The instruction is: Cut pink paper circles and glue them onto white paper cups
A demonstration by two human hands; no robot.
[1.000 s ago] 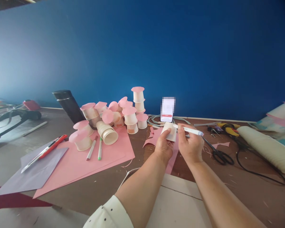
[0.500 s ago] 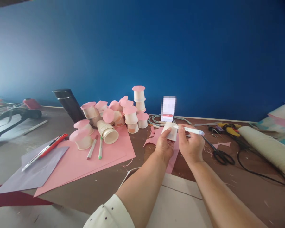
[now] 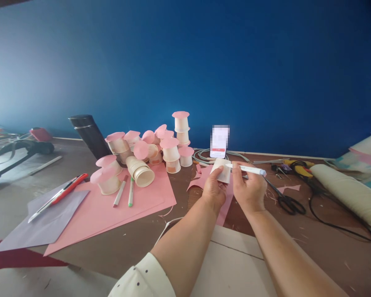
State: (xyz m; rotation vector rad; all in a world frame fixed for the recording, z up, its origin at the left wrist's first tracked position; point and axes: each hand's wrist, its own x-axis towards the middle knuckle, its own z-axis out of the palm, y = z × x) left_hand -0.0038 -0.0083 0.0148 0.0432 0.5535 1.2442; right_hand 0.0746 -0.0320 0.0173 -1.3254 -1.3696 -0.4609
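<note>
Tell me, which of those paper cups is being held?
The lone cup in the left hand, right of the pile, with the pen pointed at it.

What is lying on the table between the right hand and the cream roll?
Head view: black scissors, then a black cable, lie between right hand and cream roll.
</note>
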